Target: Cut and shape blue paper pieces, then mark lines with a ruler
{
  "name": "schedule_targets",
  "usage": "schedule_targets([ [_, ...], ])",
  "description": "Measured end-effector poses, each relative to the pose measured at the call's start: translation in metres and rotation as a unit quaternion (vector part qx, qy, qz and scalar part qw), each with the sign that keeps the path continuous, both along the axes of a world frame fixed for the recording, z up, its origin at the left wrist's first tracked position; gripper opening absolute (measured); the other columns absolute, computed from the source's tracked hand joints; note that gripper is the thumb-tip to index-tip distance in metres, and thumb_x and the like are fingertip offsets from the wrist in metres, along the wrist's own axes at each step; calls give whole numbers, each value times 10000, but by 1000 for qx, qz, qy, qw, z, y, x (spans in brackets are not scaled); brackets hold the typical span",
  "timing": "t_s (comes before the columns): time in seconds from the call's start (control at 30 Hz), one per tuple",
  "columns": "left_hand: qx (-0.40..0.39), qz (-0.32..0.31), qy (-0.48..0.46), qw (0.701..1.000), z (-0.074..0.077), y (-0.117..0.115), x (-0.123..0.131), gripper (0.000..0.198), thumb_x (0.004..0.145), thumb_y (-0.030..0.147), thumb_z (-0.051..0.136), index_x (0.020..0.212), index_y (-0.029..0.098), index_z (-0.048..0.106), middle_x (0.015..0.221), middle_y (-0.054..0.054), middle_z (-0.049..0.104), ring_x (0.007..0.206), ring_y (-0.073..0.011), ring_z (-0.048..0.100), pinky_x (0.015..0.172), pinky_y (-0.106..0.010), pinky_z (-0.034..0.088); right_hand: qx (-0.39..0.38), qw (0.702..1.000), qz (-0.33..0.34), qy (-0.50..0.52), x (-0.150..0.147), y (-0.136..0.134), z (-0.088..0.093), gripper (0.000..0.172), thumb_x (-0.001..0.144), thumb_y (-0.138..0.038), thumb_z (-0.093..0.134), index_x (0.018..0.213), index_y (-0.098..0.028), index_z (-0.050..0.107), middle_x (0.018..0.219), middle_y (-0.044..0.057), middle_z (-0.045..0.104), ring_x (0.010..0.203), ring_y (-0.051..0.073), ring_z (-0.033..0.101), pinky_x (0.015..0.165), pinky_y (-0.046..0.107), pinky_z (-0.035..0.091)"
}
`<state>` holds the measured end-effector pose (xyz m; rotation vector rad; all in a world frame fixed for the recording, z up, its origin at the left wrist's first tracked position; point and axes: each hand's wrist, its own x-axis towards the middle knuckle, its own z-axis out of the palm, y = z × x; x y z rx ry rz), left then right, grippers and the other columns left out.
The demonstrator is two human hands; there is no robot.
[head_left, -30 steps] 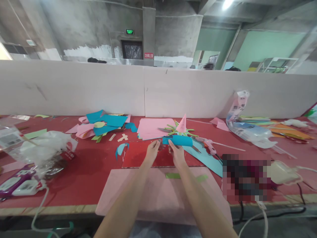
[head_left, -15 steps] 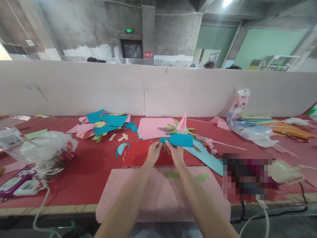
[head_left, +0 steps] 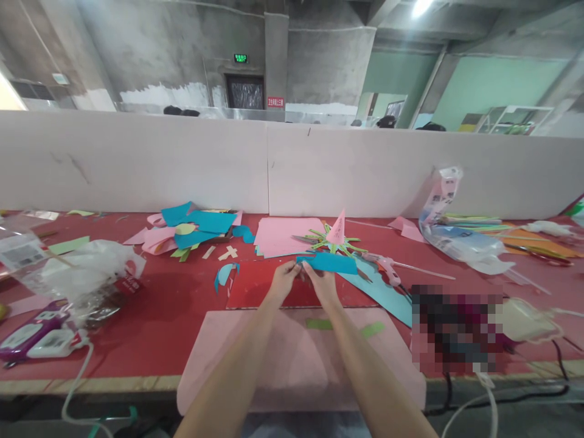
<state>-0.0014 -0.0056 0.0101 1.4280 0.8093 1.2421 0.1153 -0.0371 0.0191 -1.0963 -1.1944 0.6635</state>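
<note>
Both my hands are stretched out over the red table and meet at a blue paper piece [head_left: 331, 263]. My left hand [head_left: 283, 280] pinches its left end with closed fingers. My right hand [head_left: 323, 283] grips the same piece from below, fingers curled. The piece is held just above a red sheet [head_left: 255, 286]. A large pink sheet [head_left: 292, 359] lies under my forearms with two small green scraps [head_left: 319, 324] on it. Behind the blue piece stands a pink paper cone [head_left: 336, 230] on green spiky strips.
A pink glue gun [head_left: 387, 267] and a blue paper strip [head_left: 383, 295] lie right of my hands. Blue and pink paper scraps [head_left: 191, 231] are piled at the back left, plastic bags [head_left: 77, 274] at the left, a bag of coloured paper [head_left: 460, 240] at the right. A white partition [head_left: 274, 167] closes the back.
My left hand has moved right and closed on the blue piece's left end. The piece has flattened from a rolled shape and sits slightly lower and closer between both hands.
</note>
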Motion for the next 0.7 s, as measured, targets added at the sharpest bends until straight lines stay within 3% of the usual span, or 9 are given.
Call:
schedule_targets([
  [0.13,18,-24,7,1000,-4,2,-1,464,708,600,579,545,172,508,501,11,532,516,-130,525,564,-262,431,30,999,-19,-26,-1,-1,2,270,704,-465,676,694,-195,656,749,53,702,753,231,631,749,359,502],
  [0.3,37,9,27,999,-2,-1,0,422,731,545,576,545,173,501,503,17,528,505,-117,500,556,-248,417,48,997,-41,-43,0,-4,2,289,715,-479,665,699,-190,669,760,67,710,777,249,635,783,382,498],
  [0.53,34,12,24,999,8,-6,0,423,737,524,581,515,177,482,485,17,521,500,-115,491,544,-241,415,-14,1000,4,-18,-1,-6,3,355,737,-510,638,562,-203,607,513,19,624,446,176,553,465,290,457],
  [0.7,24,13,21,999,12,-8,1,424,740,512,585,511,176,462,482,22,507,491,-109,479,536,-237,411,-28,999,-2,-15,-2,-7,4,395,746,-522,630,514,-207,578,468,14,597,400,156,530,435,271,442],
])
